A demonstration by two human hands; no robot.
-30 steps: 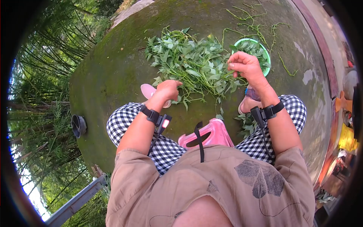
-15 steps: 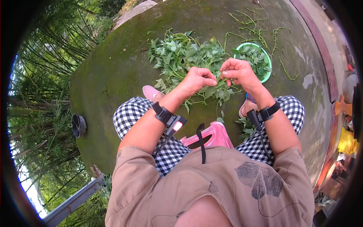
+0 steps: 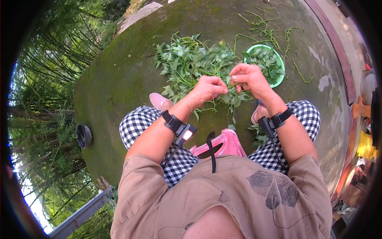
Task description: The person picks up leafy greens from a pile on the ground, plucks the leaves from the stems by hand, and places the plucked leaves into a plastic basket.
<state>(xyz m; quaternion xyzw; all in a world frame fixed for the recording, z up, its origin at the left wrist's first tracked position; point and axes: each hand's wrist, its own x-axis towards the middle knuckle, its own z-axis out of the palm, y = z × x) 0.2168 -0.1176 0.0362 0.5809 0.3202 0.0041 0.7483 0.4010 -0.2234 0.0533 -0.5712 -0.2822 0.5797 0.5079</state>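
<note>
1. Green stem [image 3: 232,85]: held in the air between the two hands, above the near right edge of the leafy pile.
2. Left hand [image 3: 207,88]: thumb and fingers pinched together on the stem's near end.
3. Right hand [image 3: 250,78]: fingers clamped on the same stem, farther along; the hands are close, with a narrow gap between them.
4. Leafy pile [image 3: 187,59]: spread over the middle of the floor [image 3: 115,87], well in from the left edge; a broad open stretch of mossy concrete lies between.
5. Green-rimmed basin [image 3: 283,67]: just right of the pile, holding leaves; its near left rim is partly behind the right hand.
6. Loose stems [image 3: 271,36]: scattered beyond the basin, toward the floor's far edge. A short stem [image 3: 299,71] lies between basin and right edge, with room on both sides.
7. Pink stool [image 3: 235,143]: between the knees, near the torso.
8. Dark pot [image 3: 83,136]: at the floor's left edge, well apart from the hands.
</note>
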